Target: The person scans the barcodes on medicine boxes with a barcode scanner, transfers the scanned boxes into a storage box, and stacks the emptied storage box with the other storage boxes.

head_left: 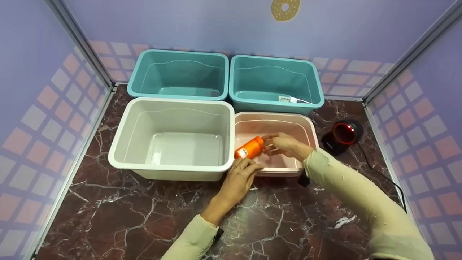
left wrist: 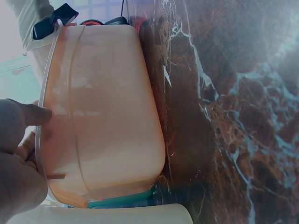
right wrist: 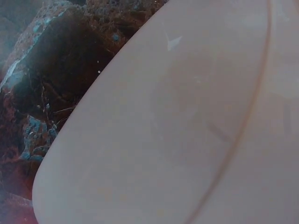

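Note:
In the head view an orange bottle (head_left: 251, 147) with a white label lies tilted inside the pink bin (head_left: 281, 169). My right hand (head_left: 283, 144) reaches into that bin, its fingertips at the bottle's right end, fingers loosely bent. Whether they press on it is hard to see. My left hand (head_left: 240, 177) holds the pink bin's front rim near its left corner. The left wrist view shows the thumb (left wrist: 35, 114) outside the bin's wall (left wrist: 107, 102), other fingers over the rim. Only the pink bin's outer wall (right wrist: 140, 140) fills the right wrist view; the hand is hidden there.
A larger white bin (head_left: 173, 168) stands left of the pink one. Behind are two teal bins (head_left: 180, 97); the right one contains a small white labelled item (head_left: 288, 99). A black device (head_left: 343, 135) with a red-lit ring and cable stands right. Walls enclose the marbled table (head_left: 144, 216).

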Action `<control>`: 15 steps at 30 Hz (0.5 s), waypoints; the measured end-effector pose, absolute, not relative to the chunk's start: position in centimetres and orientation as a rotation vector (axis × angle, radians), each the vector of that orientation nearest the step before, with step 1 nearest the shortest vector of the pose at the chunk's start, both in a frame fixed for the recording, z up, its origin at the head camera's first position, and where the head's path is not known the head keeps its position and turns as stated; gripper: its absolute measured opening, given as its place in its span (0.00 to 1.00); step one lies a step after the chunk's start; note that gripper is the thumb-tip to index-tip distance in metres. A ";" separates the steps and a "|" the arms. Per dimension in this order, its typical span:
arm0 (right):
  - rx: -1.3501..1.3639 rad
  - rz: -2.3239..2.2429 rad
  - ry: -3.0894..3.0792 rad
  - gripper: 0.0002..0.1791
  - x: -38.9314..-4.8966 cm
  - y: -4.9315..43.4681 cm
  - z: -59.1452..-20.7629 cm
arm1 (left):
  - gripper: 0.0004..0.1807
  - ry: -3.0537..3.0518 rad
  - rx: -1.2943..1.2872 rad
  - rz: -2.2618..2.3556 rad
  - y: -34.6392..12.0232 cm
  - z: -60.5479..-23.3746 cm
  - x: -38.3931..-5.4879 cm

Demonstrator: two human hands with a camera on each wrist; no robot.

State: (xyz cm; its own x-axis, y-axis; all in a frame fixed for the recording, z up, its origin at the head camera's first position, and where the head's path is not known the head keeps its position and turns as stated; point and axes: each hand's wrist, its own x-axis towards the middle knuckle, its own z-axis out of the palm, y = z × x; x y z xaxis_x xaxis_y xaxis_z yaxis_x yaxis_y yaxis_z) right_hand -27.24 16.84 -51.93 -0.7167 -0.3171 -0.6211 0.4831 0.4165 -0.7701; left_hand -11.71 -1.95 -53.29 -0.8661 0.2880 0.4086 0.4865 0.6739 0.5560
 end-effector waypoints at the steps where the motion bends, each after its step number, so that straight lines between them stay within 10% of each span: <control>1: 0.141 -1.393 1.924 0.26 -27.3 16.8 -52.0 | 0.14 -2.603 -0.616 -0.986 -2.0 -53.3 -11.7; 15: 0.001 -1.423 1.826 0.28 -26.9 15.8 -51.8 | 0.13 -2.531 -0.642 -0.983 -2.1 -53.7 -11.9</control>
State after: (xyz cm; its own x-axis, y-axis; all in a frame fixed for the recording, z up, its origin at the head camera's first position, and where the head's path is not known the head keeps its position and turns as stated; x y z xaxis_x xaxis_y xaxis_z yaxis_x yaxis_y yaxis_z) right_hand -26.85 15.81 -51.82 -0.6777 -0.4512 -0.5806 0.4528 0.3661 -0.8130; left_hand -11.87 -2.06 -53.65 -0.8362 0.2833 0.4696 0.5260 0.6568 0.5403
